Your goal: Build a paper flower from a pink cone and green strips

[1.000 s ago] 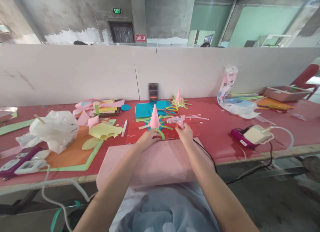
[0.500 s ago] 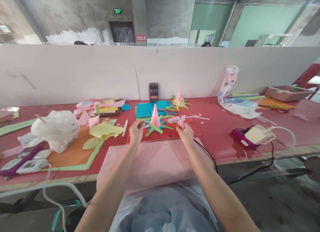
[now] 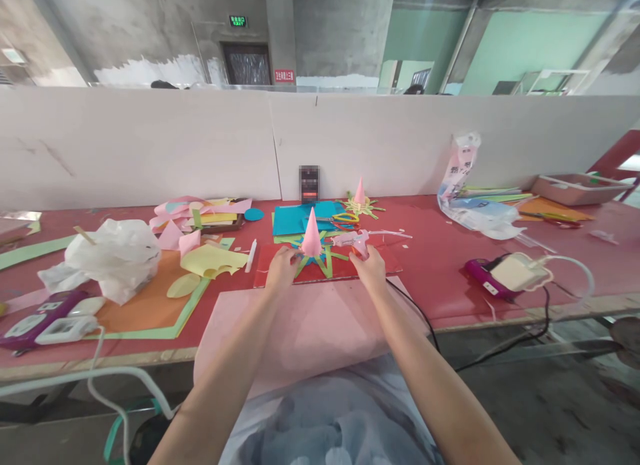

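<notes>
Our right hand [image 3: 369, 268] holds a pink glue gun [image 3: 350, 239], nozzle toward a pink paper cone [image 3: 313, 237]. Our left hand [image 3: 281, 268] curls narrowly beside the cone; we cannot tell whether it pinches anything. The cone stands upright between our hands, ringed by green strips [image 3: 329, 263], over a red sheet [image 3: 343, 271]. Scissors [image 3: 347, 218] lie behind it.
</notes>
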`<state>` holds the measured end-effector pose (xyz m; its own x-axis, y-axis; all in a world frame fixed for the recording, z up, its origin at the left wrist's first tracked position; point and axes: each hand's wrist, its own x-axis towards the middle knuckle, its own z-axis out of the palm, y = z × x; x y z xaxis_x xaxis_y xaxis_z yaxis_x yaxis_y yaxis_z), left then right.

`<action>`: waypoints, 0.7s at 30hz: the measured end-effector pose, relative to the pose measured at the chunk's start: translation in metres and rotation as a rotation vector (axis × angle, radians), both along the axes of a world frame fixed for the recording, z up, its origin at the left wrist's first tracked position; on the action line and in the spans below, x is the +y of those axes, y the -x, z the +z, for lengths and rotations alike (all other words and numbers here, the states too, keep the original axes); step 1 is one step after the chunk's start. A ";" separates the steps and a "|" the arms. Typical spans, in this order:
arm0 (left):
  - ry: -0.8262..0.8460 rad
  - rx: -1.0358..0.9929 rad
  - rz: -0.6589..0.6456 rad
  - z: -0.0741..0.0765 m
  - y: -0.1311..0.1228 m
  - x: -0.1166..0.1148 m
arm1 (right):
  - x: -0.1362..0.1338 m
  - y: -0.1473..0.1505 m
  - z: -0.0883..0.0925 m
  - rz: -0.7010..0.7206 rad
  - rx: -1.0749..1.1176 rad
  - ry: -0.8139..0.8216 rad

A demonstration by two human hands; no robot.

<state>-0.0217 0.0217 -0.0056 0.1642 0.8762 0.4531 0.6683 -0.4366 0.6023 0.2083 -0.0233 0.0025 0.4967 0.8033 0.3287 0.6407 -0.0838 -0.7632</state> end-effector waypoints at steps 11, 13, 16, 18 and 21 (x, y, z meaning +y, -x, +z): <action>-0.036 0.242 -0.042 -0.010 -0.004 0.007 | 0.001 -0.002 -0.002 0.017 0.016 0.001; -0.032 0.239 -0.027 -0.009 -0.006 0.008 | 0.001 -0.002 -0.001 0.012 0.015 0.017; -0.026 0.236 0.008 -0.008 -0.011 0.009 | 0.001 -0.002 -0.002 0.024 0.019 0.011; -0.019 0.217 0.008 -0.008 -0.013 0.008 | 0.002 -0.002 -0.003 0.032 0.023 -0.003; -0.003 0.121 -0.004 -0.008 -0.012 0.008 | 0.004 -0.004 -0.005 0.030 0.022 -0.001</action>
